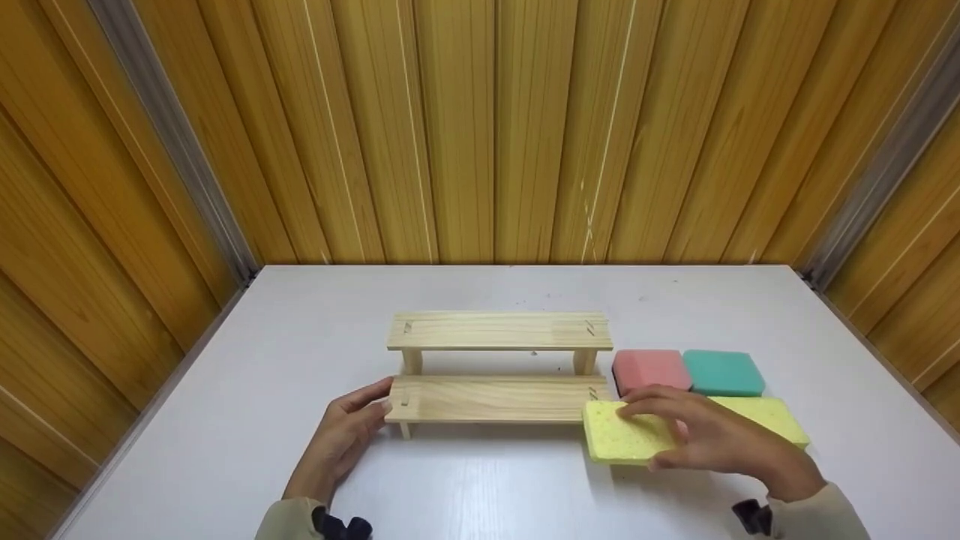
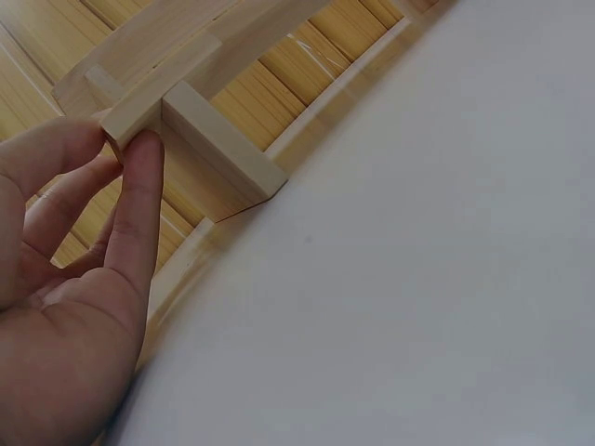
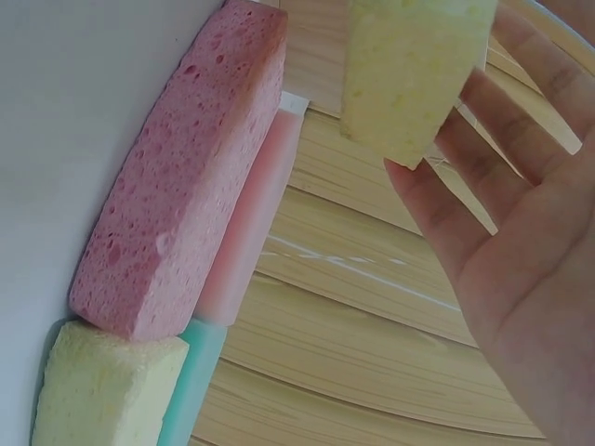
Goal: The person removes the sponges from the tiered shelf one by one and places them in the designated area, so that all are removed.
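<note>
A two-tier wooden stand [image 1: 495, 399] rests on the white table. My left hand [image 1: 351, 429] grips the left end of its lower board; the left wrist view shows my fingertips at the board's corner [image 2: 153, 98]. My right hand [image 1: 701, 431] holds a yellow sponge [image 1: 626, 433] by its edges, at the right front corner of the lower board. In the right wrist view this sponge [image 3: 414, 79] hangs raised above the table, apart from a porous pink sponge [image 3: 181, 186]. That pink sponge is mostly hidden under my hand in the head view.
To the right of the stand lie a pink sponge [image 1: 651, 371] and a green sponge [image 1: 724, 373] side by side. Another yellow sponge [image 1: 765, 420] lies in front of them, partly behind my right hand. A wood-patterned wall [image 1: 495, 135] rises behind the table [image 1: 225, 442].
</note>
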`<state>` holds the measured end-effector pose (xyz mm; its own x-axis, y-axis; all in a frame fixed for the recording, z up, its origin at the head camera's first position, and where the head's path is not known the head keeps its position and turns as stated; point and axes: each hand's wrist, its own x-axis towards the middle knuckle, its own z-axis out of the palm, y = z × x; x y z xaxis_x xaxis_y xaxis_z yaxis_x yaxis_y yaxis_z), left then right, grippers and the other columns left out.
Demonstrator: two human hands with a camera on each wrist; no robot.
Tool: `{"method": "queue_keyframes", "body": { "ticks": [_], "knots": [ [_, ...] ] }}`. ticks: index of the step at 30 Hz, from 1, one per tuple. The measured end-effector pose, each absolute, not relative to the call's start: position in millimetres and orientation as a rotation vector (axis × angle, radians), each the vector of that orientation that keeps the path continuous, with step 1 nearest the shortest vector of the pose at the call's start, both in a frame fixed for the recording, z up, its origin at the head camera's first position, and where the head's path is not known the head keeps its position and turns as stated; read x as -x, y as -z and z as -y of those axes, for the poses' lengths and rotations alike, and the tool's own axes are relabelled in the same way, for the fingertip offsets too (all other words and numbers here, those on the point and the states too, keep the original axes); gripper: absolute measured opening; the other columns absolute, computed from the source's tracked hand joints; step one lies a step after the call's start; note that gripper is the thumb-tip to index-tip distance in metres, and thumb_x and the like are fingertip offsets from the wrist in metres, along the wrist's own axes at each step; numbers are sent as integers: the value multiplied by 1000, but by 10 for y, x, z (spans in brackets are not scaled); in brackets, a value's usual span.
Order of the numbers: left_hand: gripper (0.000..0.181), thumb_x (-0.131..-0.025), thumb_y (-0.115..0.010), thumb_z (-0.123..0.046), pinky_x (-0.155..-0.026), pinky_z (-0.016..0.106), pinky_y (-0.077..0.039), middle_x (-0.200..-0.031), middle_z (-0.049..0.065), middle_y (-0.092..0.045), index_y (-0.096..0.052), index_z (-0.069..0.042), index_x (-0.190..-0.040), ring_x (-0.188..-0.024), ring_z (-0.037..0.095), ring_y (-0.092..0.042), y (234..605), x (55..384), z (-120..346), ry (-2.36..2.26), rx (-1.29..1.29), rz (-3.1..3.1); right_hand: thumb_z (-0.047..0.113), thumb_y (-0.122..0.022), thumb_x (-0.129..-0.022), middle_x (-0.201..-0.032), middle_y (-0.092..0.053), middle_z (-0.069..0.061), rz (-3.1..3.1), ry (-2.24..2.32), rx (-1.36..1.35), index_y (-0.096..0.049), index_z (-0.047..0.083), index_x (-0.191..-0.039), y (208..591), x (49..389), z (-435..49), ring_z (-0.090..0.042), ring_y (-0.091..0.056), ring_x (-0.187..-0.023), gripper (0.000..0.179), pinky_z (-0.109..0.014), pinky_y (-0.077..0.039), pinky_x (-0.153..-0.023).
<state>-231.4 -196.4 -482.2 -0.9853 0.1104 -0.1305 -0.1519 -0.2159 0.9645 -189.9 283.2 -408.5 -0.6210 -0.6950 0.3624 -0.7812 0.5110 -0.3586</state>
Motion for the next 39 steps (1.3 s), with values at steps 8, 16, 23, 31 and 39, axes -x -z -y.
{"method": "queue_keyframes", "body": {
  "ticks": [8, 16, 23, 31, 39],
  "knots": [
    [57, -87, -65, -5, -100, 27, -50, -147, 23, -39, -44, 3, -139, -123, 23, -56, 4844, 2308, 1978, -2295, -4, -1877, 25, -84, -69, -129, -59, -8, 2574, -733, -1276, -60, 17, -126, 4096, 1886, -2884, -9, -51, -122, 62, -12, -39, -101],
    [55, -87, -64, -2, -100, 28, -51, -146, 21, -42, -46, 4, -138, -119, 21, -58, 4837, 2307, 1968, -2319, 27, -1856, 28, -82, -71, -134, -56, -2, 2612, -654, -1247, -57, 17, -132, 4084, 1848, -2958, -2, -47, -124, 67, -12, -42, -98],
    [54, -87, -64, -3, -100, 27, -50, -146, 20, -42, -46, 2, -138, -120, 21, -58, 4840, 2310, 1963, -2309, 52, -1877, 30, -83, -70, -129, -57, -4, 2698, -587, -1182, -57, 19, -133, 4068, 1815, -3007, -1, -48, -117, 68, -18, -47, -93],
    [54, -87, -64, -3, -100, 28, -51, -146, 21, -42, -47, 2, -139, -119, 21, -58, 4828, 2305, 1959, -2305, 51, -1888, 28, -84, -68, -127, -56, -1, 2742, -567, -1152, -58, 19, -132, 4062, 1796, -3046, -5, -50, -111, 70, -20, -50, -87],
    [56, -87, -64, -3, -101, 26, -49, -147, 20, -40, -45, 3, -139, -126, 25, -53, 4810, 2294, 1965, -2296, 24, -1894, 30, -84, -69, -124, -56, -3, 2751, -588, -1172, -58, 17, -132, 4055, 1779, -3096, -5, -50, -108, 69, -20, -51, -83]
  ]
}}
